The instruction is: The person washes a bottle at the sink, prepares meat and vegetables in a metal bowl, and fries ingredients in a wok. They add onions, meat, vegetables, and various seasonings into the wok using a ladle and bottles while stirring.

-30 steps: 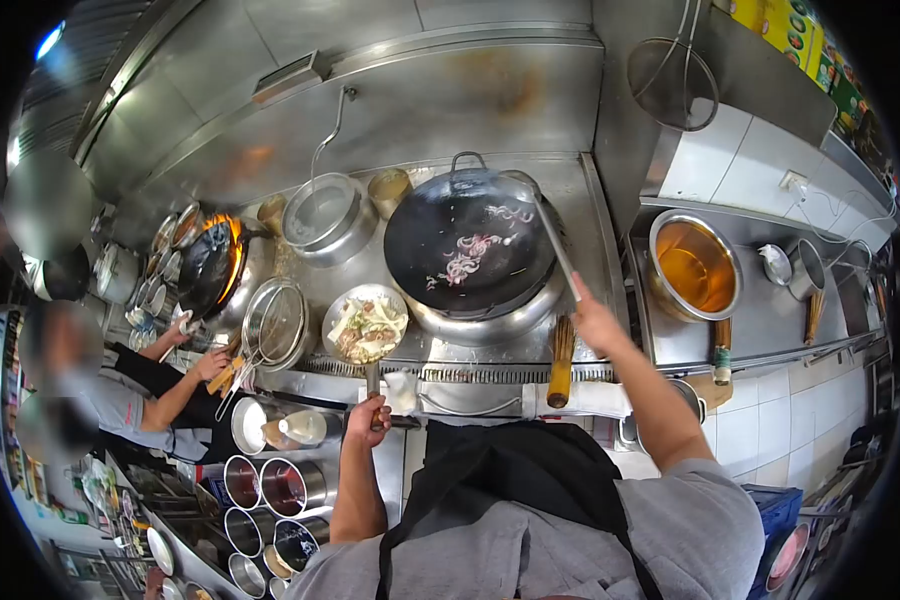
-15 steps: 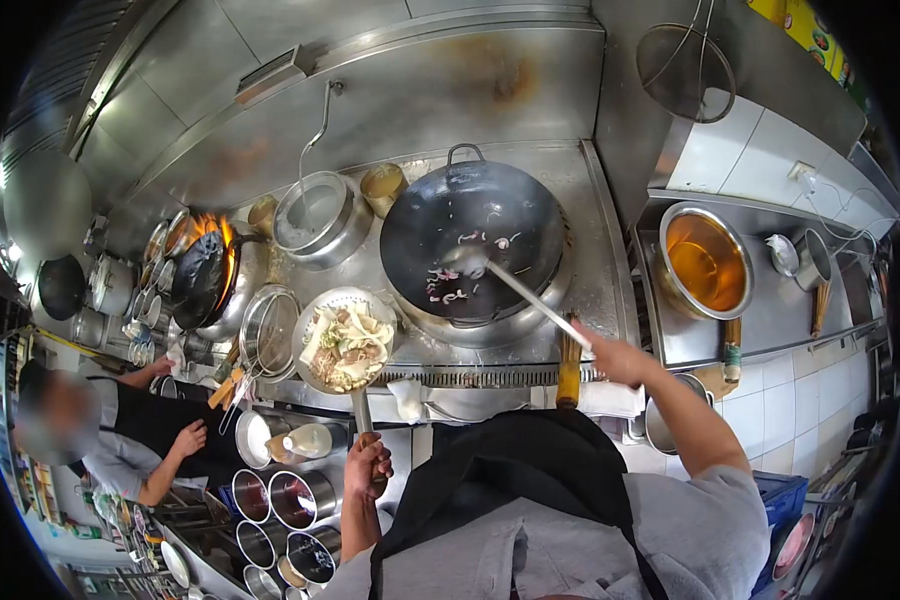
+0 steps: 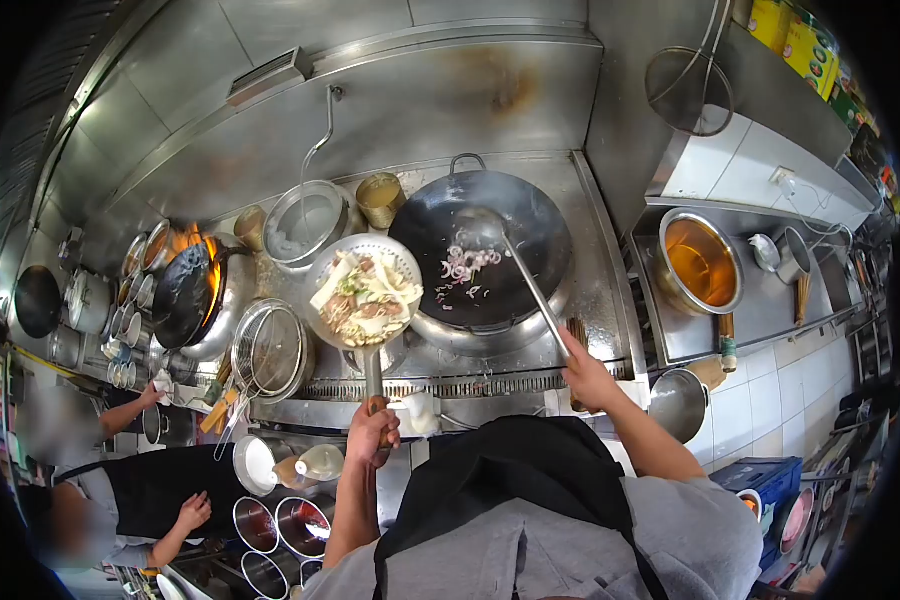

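My left hand (image 3: 373,434) is closed round the handle of a perforated skimmer (image 3: 410,262), held up at the left edge of the wok. Heaped in it are pale sliced vegetables and brownish meat pieces (image 3: 362,300). My right hand (image 3: 587,375) grips the long handle of a metal ladle (image 3: 482,230), whose bowl is inside the big black wok (image 3: 530,240). Purple-white onion slices (image 3: 464,264) lie on the wok's floor just below the ladle bowl. Light steam or smoke hangs over the wok.
A pot under a spout (image 3: 305,225) stands left of the wok; flames rise around another wok (image 3: 185,295) beyond it. A co-worker's hand (image 3: 194,511) is at lower left. A bowl of orange oil (image 3: 702,260) sits at right, and a strainer (image 3: 690,90) hangs above.
The filled skimmer has moved up and right to the wok's edge. My ladle has shifted to the far side of the wok, and the onion slices are gathered closer together.
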A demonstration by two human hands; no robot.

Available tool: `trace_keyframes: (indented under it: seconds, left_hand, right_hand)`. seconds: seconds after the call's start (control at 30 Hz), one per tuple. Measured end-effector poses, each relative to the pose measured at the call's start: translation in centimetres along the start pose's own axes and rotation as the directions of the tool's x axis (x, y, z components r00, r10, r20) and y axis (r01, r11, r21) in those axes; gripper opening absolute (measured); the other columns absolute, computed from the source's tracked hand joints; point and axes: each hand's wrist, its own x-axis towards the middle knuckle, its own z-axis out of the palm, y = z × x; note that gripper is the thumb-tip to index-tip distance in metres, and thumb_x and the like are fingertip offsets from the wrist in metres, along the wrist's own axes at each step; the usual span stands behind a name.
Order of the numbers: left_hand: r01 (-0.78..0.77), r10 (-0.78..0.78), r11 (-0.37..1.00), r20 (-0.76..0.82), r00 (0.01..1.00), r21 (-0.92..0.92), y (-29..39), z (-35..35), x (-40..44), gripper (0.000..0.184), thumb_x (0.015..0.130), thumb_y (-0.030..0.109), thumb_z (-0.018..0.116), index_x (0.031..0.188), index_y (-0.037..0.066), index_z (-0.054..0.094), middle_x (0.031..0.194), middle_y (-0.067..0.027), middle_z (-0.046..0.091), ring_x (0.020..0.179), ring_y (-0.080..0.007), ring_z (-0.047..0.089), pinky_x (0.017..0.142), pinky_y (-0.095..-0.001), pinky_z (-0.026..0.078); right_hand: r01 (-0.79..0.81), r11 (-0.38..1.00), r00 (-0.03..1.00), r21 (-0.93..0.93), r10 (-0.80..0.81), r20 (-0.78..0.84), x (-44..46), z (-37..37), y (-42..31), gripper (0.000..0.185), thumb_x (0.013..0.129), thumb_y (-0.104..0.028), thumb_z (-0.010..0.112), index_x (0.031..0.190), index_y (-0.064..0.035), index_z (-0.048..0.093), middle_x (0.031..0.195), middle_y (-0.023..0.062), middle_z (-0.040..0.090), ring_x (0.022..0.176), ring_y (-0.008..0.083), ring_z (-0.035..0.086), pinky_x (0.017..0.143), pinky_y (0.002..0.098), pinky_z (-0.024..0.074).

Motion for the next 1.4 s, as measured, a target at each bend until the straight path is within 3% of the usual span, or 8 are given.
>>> trace_keyframes:
  seconds: [0.33, 0.4, 0.6, 0.97, 1.03, 1.13, 1.3, 1.4]
  left_hand:
    - [-0.142, 0.127, 0.984, 0.137, 0.982, 0.104, 2.0, 8.6, 6.2, 0.027, 0.079, 0.001, 0.06, 0.099, 0.006, 0.043, 0.066, -0.004, 0.047, 0.045, -0.0129, 0.047, 0.038, -0.029, 0.041]
    - [-0.205, 0.178, 0.966, 0.17, 0.969, 0.159, 1.4, 10.8, 8.8, 0.023, 0.078, 0.0, 0.058, 0.093, 0.006, 0.042, 0.064, -0.0043, 0.048, 0.044, -0.0133, 0.047, 0.037, -0.0299, 0.041]
    - [-0.052, -0.013, 0.967, 0.251, 0.968, 0.25, -0.7, 12.0, 15.0, 0.017, 0.073, 0.004, 0.06, 0.082, 0.004, 0.046, 0.06, -0.0064, 0.051, 0.042, -0.0169, 0.049, 0.037, -0.0328, 0.04]
    - [-0.152, 0.469, 0.392, -0.056, 0.881, 0.907, 1.7, 6.3, 13.9, 0.05, 0.074, 0.012, 0.063, 0.121, 0.011, 0.046, 0.091, -0.0279, 0.065, 0.089, -0.0454, 0.064, 0.079, -0.0507, 0.049]
    - [-0.152, 0.538, 0.365, -0.075, 0.839, 0.919, 1.4, 6.4, 13.2, 0.052, 0.075, 0.013, 0.064, 0.124, 0.01, 0.045, 0.093, -0.0283, 0.065, 0.089, -0.0456, 0.063, 0.079, -0.0511, 0.048]
    - [-0.074, 0.511, 0.418, -0.168, 0.843, 0.905, 0.9, 7.0, 12.2, 0.054, 0.076, 0.015, 0.064, 0.126, 0.01, 0.044, 0.096, -0.0284, 0.065, 0.09, -0.046, 0.063, 0.079, -0.051, 0.048]
    - [-0.177, 0.606, 0.461, -0.163, 0.779, 0.869, -1.5, 7.3, 12.1, 0.057, 0.076, 0.01, 0.064, 0.129, 0.011, 0.042, 0.09, -0.0261, 0.065, 0.087, -0.0463, 0.063, 0.078, -0.051, 0.048]
    - [-0.213, 0.661, 0.422, -0.138, 0.737, 0.881, -3.8, 9.1, 11.8, 0.062, 0.077, 0.003, 0.06, 0.134, 0.01, 0.037, 0.1, -0.0248, 0.062, 0.087, -0.0455, 0.061, 0.076, -0.0516, 0.047]
  right_hand:
    - [0.143, 0.987, 0.984, -0.071, -0.15, -0.097, -0.7, -2.1, -11.4, 0.08, 0.088, -0.009, 0.053, 0.153, -0.0235, 0.01, 0.072, 0.018, 0.061, 0.064, 0.0318, 0.062, 0.068, 0.0426, 0.0506]
    - [-0.049, 0.917, 0.993, 0.395, 0.004, 0.115, -1.0, -0.2, -11.6, 0.079, 0.091, -0.009, 0.05, 0.153, -0.0294, 0.006, 0.067, 0.0088, 0.052, 0.055, 0.0216, 0.054, 0.054, 0.0362, 0.0465]
    - [-0.478, -0.457, 0.872, 0.75, -0.143, 0.468, 1.0, 0.2, -8.1, 0.054, 0.097, -0.011, 0.048, 0.144, -0.0339, 0.033, 0.072, 0.0011, 0.045, 0.049, 0.0088, 0.041, 0.044, 0.022, 0.0356]
    - [-0.237, 0.72, 0.949, 0.652, 0.027, 0.315, -1.2, -6.0, -5.2, 0.084, 0.089, 0.0, 0.049, 0.154, -0.0295, 0.005, 0.069, 0.004, 0.047, 0.049, 0.013, 0.045, 0.048, 0.0276, 0.0416]
    - [0.063, 0.998, 0.996, 0.007, -0.063, 0.064, -2.0, -5.5, -3.0, 0.084, 0.087, -0.003, 0.051, 0.154, -0.0254, 0.004, 0.068, 0.0104, 0.054, 0.051, 0.0236, 0.054, 0.053, 0.0369, 0.0474]
    - [-0.1, 0.929, 0.995, -0.357, 0.101, -0.015, -4.1, -5.1, 1.8, 0.08, 0.085, -0.008, 0.051, 0.152, -0.0236, 0.009, 0.085, 0.0282, 0.064, 0.072, 0.0473, 0.061, 0.07, 0.0538, 0.0486]
    - [-0.071, 0.943, 0.995, -0.326, 0.045, -0.085, -5.1, -4.3, 5.9, 0.079, 0.088, -0.009, 0.05, 0.153, -0.0257, 0.008, 0.076, 0.0214, 0.064, 0.062, 0.0392, 0.062, 0.06, 0.0513, 0.0492]
    - [-0.201, 0.795, 0.978, 0.573, 0.197, 0.069, -3.3, -3.5, -4.7, 0.074, 0.092, -0.01, 0.049, 0.153, -0.0279, 0.011, 0.068, 0.0093, 0.055, 0.049, 0.0231, 0.053, 0.048, 0.0402, 0.0465]
